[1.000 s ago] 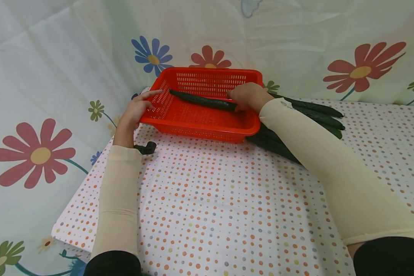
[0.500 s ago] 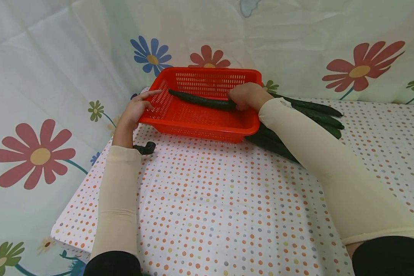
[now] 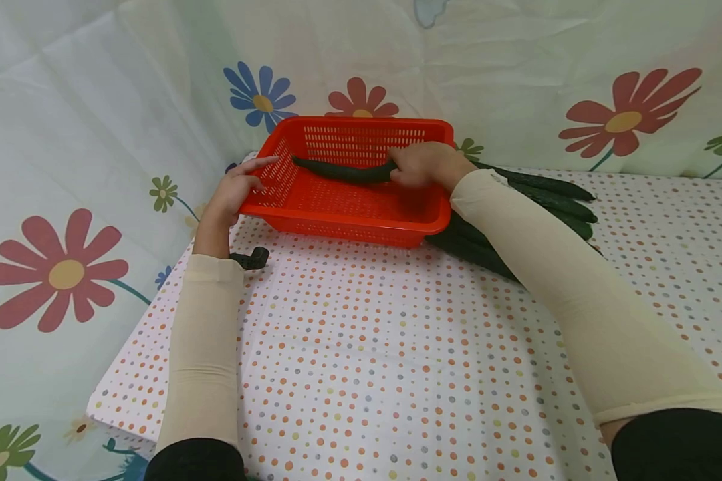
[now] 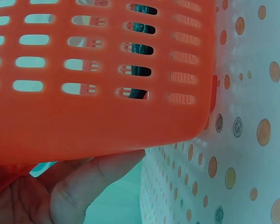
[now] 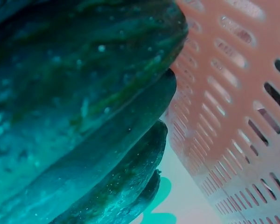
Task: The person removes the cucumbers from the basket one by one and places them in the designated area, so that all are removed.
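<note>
A red plastic basket [image 3: 343,226] with slotted walls sits at the back of the table, its near side tilted toward me. My left hand [image 3: 233,190] holds its left end, with fingers over the rim and the thumb [image 4: 100,179] against the outside just below it. Inside the basket lies one long dark-green cucumber [image 3: 343,172], running from the left wall toward the right. My right hand [image 3: 426,165] reaches over the basket's right end and grips the cucumber's right end between thumb and fingers; the palm side is hidden.
Several more cucumbers [image 3: 550,194] lie side by side to the right of the basket, partly under my right forearm. Their rounded ends [image 5: 144,144] sit close to the basket wall [image 5: 233,107]. A dotted cloth covers the table [image 3: 361,347]; a flowered curtain [image 3: 505,87] hangs behind.
My right hand has shifted slightly left along the cucumber, covering more of its right end. The left hand and basket have hardly moved.
</note>
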`<state>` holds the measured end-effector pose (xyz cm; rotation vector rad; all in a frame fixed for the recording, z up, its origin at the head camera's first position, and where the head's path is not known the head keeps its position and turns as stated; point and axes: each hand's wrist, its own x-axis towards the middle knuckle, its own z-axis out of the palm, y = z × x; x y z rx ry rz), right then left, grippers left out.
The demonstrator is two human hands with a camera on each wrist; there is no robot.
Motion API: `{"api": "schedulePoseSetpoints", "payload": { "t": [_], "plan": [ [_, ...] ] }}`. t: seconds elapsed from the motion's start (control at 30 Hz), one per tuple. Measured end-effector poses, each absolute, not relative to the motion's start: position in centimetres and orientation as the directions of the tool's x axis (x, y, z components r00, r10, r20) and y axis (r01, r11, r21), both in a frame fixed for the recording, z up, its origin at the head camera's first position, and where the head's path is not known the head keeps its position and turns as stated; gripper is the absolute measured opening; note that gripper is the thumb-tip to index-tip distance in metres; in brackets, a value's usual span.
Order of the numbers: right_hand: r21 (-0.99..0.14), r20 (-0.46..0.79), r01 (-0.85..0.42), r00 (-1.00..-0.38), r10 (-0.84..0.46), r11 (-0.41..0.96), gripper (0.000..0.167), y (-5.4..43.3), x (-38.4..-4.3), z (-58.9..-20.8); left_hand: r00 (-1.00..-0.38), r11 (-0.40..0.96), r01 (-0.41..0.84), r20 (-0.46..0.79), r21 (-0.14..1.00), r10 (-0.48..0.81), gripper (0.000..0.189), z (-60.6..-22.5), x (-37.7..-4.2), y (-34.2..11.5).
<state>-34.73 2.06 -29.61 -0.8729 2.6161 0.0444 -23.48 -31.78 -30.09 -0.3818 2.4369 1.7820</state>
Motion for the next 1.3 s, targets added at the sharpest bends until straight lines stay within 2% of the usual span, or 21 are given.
{"api": "schedulePoseSetpoints", "payload": {
  "t": [0.13, 0.27, 0.57, 0.9, 1.13, 1.3],
  "plan": [
    [-0.119, -0.323, -0.585, -0.741, -0.589, 0.802, 0.059, 2.1, -34.5, -29.5, -0.962, 0.285, -0.264, -0.232, 0.921, -0.143, 0.057, -29.9, -23.5, -31.9],
    [-0.161, -0.233, -0.614, -0.737, -0.635, 0.772, 0.062, 2.1, -34.4, -29.5, -0.96, 0.273, -0.271, -0.24, 0.923, -0.142, 0.057, -29.7, -23.4, -32.0],
    [-0.227, -0.132, -0.615, -0.749, -0.65, 0.755, 0.047, 2.1, -34.0, -29.6, -0.96, 0.269, -0.273, -0.242, 0.924, -0.141, 0.057, -29.7, -23.0, -32.1],
    [-0.312, -0.037, -0.614, -0.754, -0.655, 0.725, 0.043, 2.5, -33.6, -29.5, -0.959, 0.256, -0.277, -0.249, 0.926, -0.134, 0.056, -29.5, -22.9, -32.0],
    [-0.425, 0.041, -0.571, -0.787, -0.615, 0.702, 0.035, 3.1, -33.1, -29.5, -0.958, 0.27, -0.281, -0.251, 0.921, -0.141, 0.056, -29.7, -23.0, -31.9],
    [-0.482, 0.078, -0.552, -0.8, -0.594, 0.68, 0.037, 3.5, -33.0, -29.4, -0.957, 0.277, -0.281, -0.248, 0.919, -0.149, 0.056, -29.7, -23.1, -31.9]
  ]
}}
